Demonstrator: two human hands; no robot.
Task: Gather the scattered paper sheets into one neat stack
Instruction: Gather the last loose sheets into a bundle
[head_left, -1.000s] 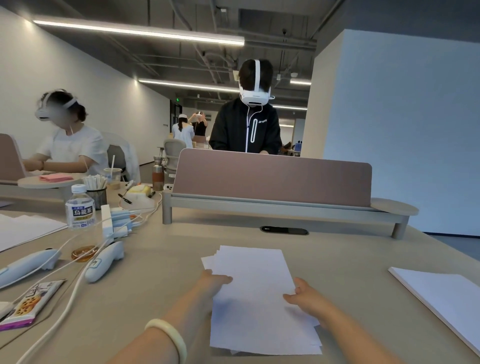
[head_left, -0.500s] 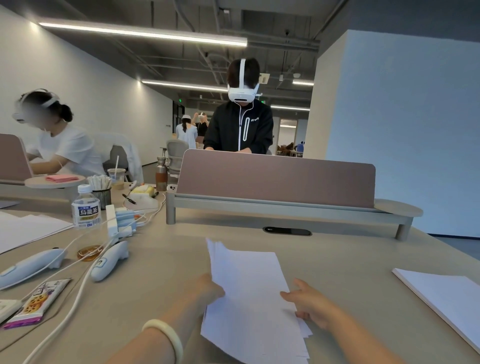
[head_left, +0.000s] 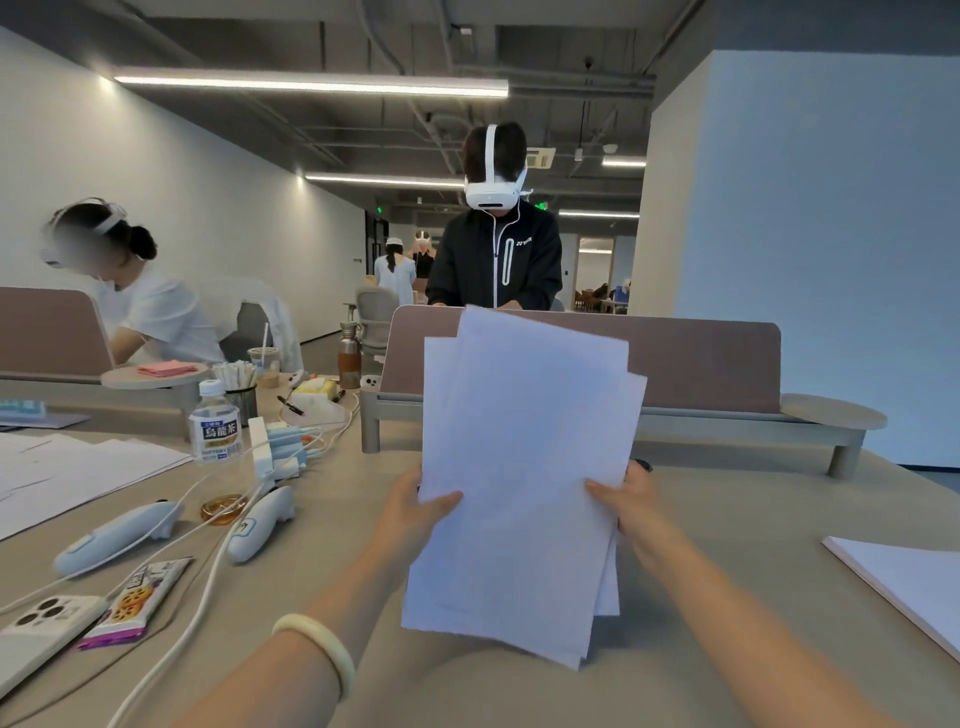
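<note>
A bundle of white paper sheets (head_left: 519, 467) stands nearly upright in front of me, its lower edge just above the beige table (head_left: 727, 519). The sheets are fanned, with corners sticking out at the top and bottom. My left hand (head_left: 410, 512) grips the bundle's left edge, thumb on the front. My right hand (head_left: 626, 506) grips the right edge the same way. A pale bangle sits on my left wrist.
Another stack of white paper (head_left: 904, 587) lies at the table's right edge. To the left are loose sheets (head_left: 78, 467), a water bottle (head_left: 214, 428), two white controllers (head_left: 260, 522), cables, a phone (head_left: 39, 631) and a snack packet (head_left: 137, 603). A brown desk divider (head_left: 701, 364) stands behind.
The sheets lay flat on the table under both hands a second ago. They were tilted up and now are held upright off the table by both hands.
</note>
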